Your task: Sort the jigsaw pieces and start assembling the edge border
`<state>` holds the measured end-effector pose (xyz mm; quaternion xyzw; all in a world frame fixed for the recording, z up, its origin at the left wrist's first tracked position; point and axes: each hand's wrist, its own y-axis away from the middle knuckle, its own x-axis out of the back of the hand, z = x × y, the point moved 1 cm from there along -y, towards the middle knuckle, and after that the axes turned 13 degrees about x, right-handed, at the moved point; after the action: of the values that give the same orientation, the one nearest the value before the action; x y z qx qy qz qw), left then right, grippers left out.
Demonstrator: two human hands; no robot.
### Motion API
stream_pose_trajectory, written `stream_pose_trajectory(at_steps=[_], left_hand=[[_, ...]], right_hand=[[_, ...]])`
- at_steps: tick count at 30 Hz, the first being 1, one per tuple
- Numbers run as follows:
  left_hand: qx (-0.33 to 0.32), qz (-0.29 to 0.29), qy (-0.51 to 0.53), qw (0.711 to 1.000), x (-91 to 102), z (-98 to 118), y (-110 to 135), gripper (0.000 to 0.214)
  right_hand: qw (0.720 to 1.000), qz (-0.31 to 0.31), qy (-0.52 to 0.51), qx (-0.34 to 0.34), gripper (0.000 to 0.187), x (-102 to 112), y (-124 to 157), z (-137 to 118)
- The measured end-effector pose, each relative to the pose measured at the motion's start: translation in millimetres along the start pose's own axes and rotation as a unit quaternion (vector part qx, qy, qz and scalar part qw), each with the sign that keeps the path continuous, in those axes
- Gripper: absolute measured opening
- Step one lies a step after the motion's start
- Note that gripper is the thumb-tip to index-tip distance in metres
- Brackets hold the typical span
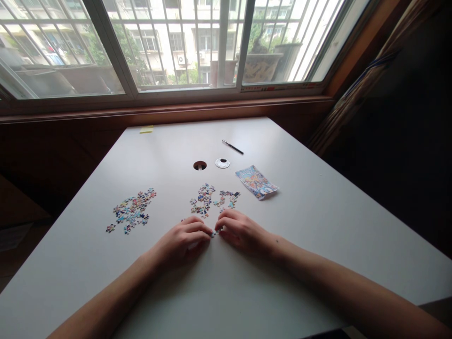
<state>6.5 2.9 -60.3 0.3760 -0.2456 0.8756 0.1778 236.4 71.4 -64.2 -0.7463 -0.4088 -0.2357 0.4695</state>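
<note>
Sheet (257, 181): lettering unreadable
My left hand (187, 235), right hand (242, 230): at puzzle piece (213, 234), can't tell grip
Beyond: pen (233, 147)

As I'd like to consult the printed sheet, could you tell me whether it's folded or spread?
Spread: the printed sheet lies on the table, its picture showing.

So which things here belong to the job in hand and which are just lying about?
Belong: handled jigsaw piece, left jigsaw pile, middle jigsaw pile, probably printed picture sheet.

Lying about, seemingly: black pen, round hole cover, yellow paper strip.
</note>
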Motion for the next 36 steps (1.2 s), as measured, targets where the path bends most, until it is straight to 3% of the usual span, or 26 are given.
stream_pose_trajectory(at_steps=[27,36], left_hand=[[0.001,0.007,0.008,1.000,-1.0,-0.5,-0.1,0.017],[0.000,0.002,0.002,1.000,-1.2,-0.6,0.0,0.019]], right_hand=[[0.999,-0.007,0.016,0.043,0.013,-2.8,1.0,1.8],[0.994,-0.054,0.074,0.057,0.011,-2.1,-2.5,-0.2]])
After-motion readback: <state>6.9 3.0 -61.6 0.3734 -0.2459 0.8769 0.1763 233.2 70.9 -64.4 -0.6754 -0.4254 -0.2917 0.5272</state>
